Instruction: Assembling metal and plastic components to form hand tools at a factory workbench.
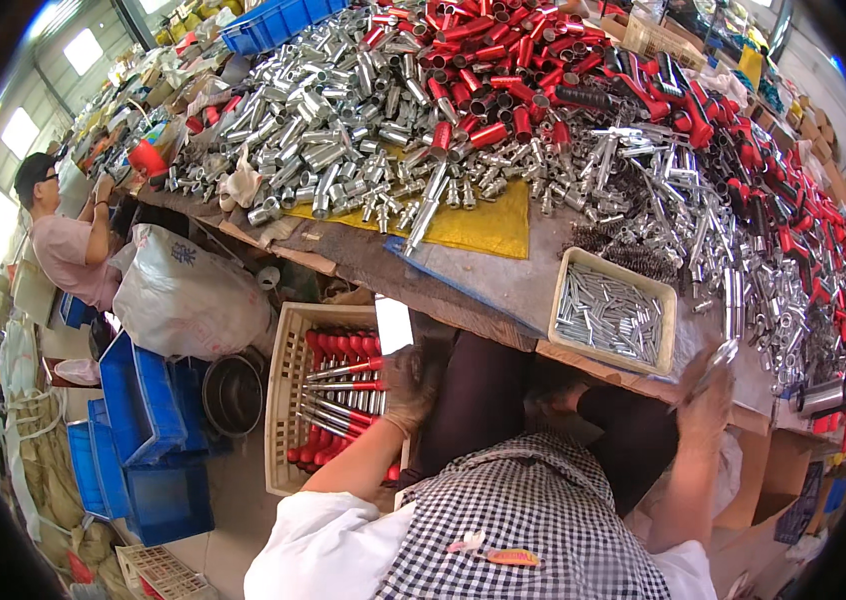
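Observation:
My left hand (409,388), in a dark glove, is at the right side of a cream plastic crate (281,400). Red-handled tools with metal shafts (348,375) lie in rows inside it. This hand's fingers are bunched in shadow, and I cannot make out whether they hold anything. A white flat piece (394,322) shows just beyond them. Over the table's front edge at the right, my right hand (703,395) is closed on a shiny metal part (723,353), blurred by motion. A cream tray (561,300) of small metal pins (611,315) stands to its left.
Silver metal sleeves (313,120) and red tubes (503,50) heap the table. Red-handled metal pieces (683,100) pile along its right. A yellow sheet (488,225) lies under some parts. Blue bins (148,410) and a white sack (188,295) stand left, near another person (78,235).

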The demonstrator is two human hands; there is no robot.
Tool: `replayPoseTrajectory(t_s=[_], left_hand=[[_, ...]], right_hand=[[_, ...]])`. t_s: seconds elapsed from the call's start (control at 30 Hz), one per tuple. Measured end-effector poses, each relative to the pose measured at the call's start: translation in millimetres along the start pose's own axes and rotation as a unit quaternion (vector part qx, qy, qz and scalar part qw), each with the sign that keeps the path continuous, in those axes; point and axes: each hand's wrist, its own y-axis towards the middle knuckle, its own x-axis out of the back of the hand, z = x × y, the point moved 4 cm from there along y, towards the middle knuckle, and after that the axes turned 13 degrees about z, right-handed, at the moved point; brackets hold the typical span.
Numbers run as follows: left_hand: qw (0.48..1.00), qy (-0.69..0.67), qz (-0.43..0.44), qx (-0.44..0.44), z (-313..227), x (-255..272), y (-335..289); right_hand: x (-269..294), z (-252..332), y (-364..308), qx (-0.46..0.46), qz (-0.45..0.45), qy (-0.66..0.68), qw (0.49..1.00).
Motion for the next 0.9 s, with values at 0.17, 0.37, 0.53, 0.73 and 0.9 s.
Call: replayPoseTrajectory(t_s=[0.17, 0.37, 0.53, 0.73, 0.9], left_hand=[[0.954, 0.192, 0.109, 0.202, 104.3, -7.1, -6.7], [0.918, 0.258, 0.238, 0.184, 103.7, -25.4, 21.7], [0.924, 0.268, 0.208, 0.176, 125.4, -23.4, 38.9], [0.914, 0.307, 0.171, 0.203, 137.5, -28.8, 58.1], [0.917, 0.241, 0.225, 0.223, 114.0, -14.9, 41.8]], right_hand=[[29.6, -61.5, 34.1, -0.042, -0.046, 0.458, 0.887], [-84.7, -211.5, 4.4, -0.046, -0.143, 0.172, 0.974], [-74.9, -139.9, 6.3, -0.195, -0.086, 0.298, 0.931], [-64.0, -109.5, 20.2, -0.158, -0.058, 0.382, 0.909], [-45.2, -101.4, 7.6, 0.014, -0.108, -0.161, 0.981]])
